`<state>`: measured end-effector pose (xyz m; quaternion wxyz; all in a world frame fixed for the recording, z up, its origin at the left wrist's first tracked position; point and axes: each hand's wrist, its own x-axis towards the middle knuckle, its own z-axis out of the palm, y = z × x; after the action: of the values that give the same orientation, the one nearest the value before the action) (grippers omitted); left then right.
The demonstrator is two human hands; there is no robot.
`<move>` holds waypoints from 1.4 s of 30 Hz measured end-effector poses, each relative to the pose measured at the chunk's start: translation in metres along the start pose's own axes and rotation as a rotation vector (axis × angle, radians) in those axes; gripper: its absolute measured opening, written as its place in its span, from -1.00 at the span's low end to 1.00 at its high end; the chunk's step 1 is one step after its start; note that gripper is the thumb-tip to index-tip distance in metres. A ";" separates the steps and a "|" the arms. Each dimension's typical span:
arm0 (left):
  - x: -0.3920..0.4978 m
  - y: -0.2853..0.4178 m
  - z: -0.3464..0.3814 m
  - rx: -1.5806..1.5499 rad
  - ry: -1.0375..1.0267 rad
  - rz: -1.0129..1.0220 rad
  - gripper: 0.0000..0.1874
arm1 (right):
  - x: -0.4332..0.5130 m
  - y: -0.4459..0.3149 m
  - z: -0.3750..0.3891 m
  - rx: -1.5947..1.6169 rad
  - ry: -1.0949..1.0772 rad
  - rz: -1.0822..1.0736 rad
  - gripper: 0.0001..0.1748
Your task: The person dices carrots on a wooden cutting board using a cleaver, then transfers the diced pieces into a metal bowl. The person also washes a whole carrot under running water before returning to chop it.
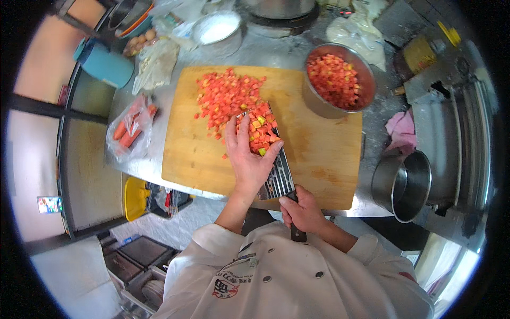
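My right hand (301, 209) grips the black handle of a broad-bladed knife (283, 175), whose metal blade has dark slots or grooves. Diced red-orange vegetable, probably carrot, with a few yellow-green cubes (263, 131), lies on the far part of the blade. My left hand (249, 159) spreads over the blade, fingers and thumb around these cubes. Beyond it, a heap of the same dice (227, 93) covers the upper left of the wooden cutting board (326, 175). At the board's upper right stands a steel pot (324, 99) partly filled with more dice (334, 77).
Whole carrots (133, 127) lie in a clear plastic bag left of the board. A blue pitcher (107, 65), eggs (143, 38) and a bowl of white powder (217, 32) stand farther back. To the right are a pink cloth (401, 129) and a tilted steel pot (402, 185).
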<state>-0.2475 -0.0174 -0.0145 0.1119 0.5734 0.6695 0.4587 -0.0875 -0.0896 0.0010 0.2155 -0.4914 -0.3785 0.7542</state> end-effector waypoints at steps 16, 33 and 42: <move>0.118 0.108 0.123 0.089 -0.268 0.187 -0.37 | -0.064 -0.116 -0.062 0.469 0.209 -0.031 -0.79; 0.140 0.090 0.135 0.020 -0.482 0.543 -0.75 | -0.131 -0.093 -0.092 0.498 0.384 -0.035 -0.87; 0.093 0.105 0.098 -0.130 -0.401 0.514 -0.85 | -0.124 -0.099 -0.099 0.285 0.509 -0.159 -0.91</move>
<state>-0.1408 0.1034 0.0439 0.1582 0.7942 0.4369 0.3917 0.0497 -0.0788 0.1273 0.4286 -0.5982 -0.2403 0.6330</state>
